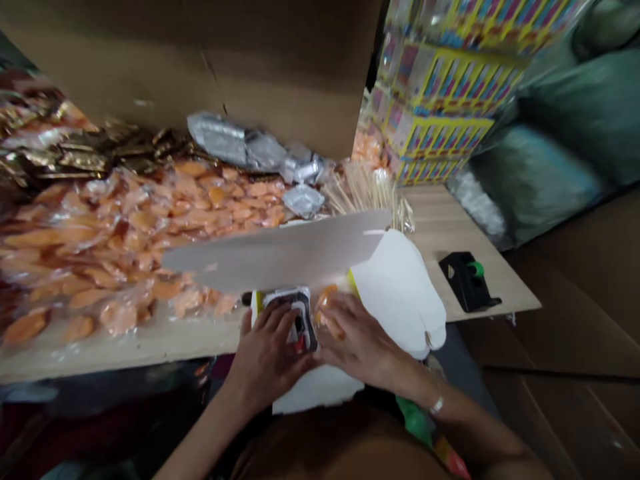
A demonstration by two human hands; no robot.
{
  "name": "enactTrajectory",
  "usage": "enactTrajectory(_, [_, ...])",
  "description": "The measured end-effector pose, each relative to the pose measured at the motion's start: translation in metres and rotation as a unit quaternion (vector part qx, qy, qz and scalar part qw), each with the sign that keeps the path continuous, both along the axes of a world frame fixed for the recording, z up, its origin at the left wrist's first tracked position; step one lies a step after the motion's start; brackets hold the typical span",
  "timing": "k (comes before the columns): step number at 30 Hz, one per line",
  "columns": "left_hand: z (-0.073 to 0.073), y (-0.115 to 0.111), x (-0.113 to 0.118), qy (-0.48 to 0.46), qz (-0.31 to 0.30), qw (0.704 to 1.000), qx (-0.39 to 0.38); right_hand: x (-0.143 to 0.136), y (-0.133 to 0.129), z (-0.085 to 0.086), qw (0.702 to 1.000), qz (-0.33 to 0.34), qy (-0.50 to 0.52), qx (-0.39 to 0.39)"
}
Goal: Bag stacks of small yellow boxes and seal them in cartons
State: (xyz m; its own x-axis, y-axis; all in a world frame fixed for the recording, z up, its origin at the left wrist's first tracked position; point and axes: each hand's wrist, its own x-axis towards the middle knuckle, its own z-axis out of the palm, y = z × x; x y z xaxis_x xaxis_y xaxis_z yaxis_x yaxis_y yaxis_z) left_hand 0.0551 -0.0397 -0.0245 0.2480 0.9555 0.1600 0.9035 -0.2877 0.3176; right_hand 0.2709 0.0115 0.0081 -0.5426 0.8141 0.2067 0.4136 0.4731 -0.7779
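Note:
An opened-out cardboard box lies at the front edge of the table, with a broad white flap [400,293] to the right and a long greyish flap [280,250] standing up behind. My left hand [267,353] rests with outstretched fingers on a black-and-white pack [303,298] inside the box. Right beside it, my right hand [357,337] has its fingers curled round an orange piece in clear wrap [327,297]. The fingers partly hide both the pack and the orange piece.
Many wrapped orange pieces [140,220] cover the left of the table [125,350], with gold packets [85,150] behind. Silvery packs [225,140] and thin wooden sticks [367,187] lie at the back. Yellow boxes [440,140] are stacked beyond; a black tape dispenser [465,280] stands right.

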Motion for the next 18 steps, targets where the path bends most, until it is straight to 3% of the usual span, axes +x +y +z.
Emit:
enactTrajectory(2, [-0.002,0.001,0.003,0.008,-0.001,1.0,0.021,0.02,0.01,0.008,0.999,-0.01,0.051,-0.001])
enactTrajectory(5, [0.007,0.0,0.007,0.007,-0.06,0.998,0.027,0.06,0.048,0.015,0.975,-0.185,0.122,0.025])
enactTrajectory(7, [0.017,-0.002,0.001,-0.022,-0.084,0.996,0.028,0.079,0.081,0.004,0.957,-0.268,0.112,0.022])
enactTrajectory(9, [0.023,0.0,-0.019,-0.071,-0.035,0.994,0.07,0.085,0.108,-0.022,0.959,-0.276,0.056,0.007])
enactTrajectory(12, [0.029,0.024,-0.081,-0.126,0.127,0.969,0.17,0.085,0.125,-0.067,0.972,-0.221,-0.07,0.028])
enactTrajectory(14, [0.039,0.059,-0.14,-0.113,0.215,0.954,0.176,0.086,0.128,-0.087,0.97,-0.199,-0.127,0.059])
enactTrajectory(17, [0.072,0.129,-0.23,-0.025,0.377,0.921,0.092,0.088,0.131,-0.097,0.966,-0.2,-0.153,0.064])
enactTrajectory(18, [0.085,0.152,-0.254,-0.012,0.397,0.914,0.081,0.087,0.132,-0.097,0.965,-0.204,-0.153,0.056])
